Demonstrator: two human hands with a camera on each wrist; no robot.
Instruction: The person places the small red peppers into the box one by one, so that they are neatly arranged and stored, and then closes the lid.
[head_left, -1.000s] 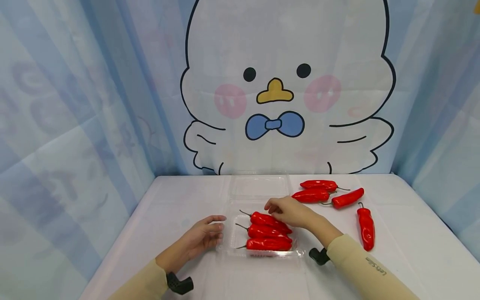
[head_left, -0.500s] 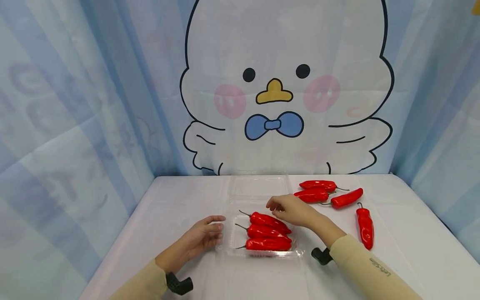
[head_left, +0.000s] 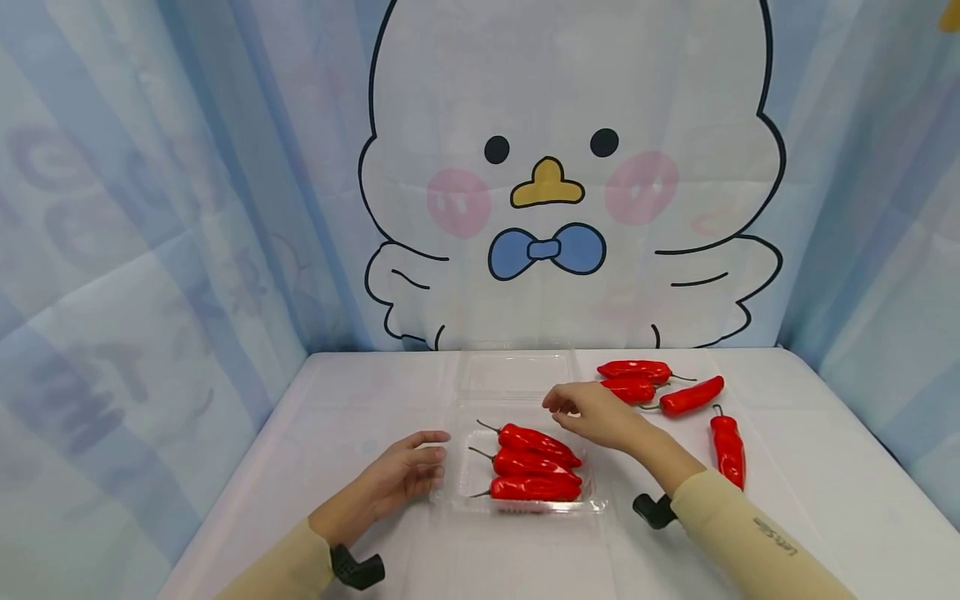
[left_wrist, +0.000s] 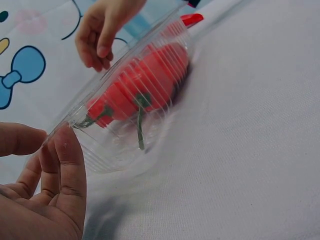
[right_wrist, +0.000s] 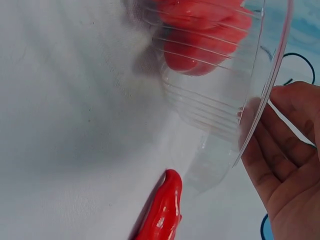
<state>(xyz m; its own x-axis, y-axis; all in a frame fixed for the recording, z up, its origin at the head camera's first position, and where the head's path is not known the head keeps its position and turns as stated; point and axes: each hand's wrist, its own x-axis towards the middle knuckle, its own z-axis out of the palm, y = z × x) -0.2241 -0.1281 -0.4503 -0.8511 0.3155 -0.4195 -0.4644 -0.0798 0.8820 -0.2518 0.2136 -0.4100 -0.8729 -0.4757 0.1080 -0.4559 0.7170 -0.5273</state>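
Three red chili peppers (head_left: pixel 534 463) with green stems lie side by side in a clear plastic clamshell box (head_left: pixel 468 479). My left hand (head_left: pixel 401 475) is at the box's left side; in the left wrist view its thumb and fingers pinch the rim. Over the box's right part hovers my right hand (head_left: pixel 596 414), fingers loosely bent and nothing held. In the right wrist view, the right hand's fingers (right_wrist: pixel 285 150) are beside the clear wall, partly seen through it.
Several more red peppers lie to the right, among them one pepper (head_left: pixel 693 397) and another pepper (head_left: pixel 727 450) partly behind the right sleeve. The box's lid (head_left: pixel 517 373) lies folded back. A curtain with a cartoon bird (head_left: pixel 570 83) rises behind the white table (head_left: pixel 360 383).
My right hand has shifted slightly right and back, away from the peppers in the box. The left hand and the box have hardly moved.
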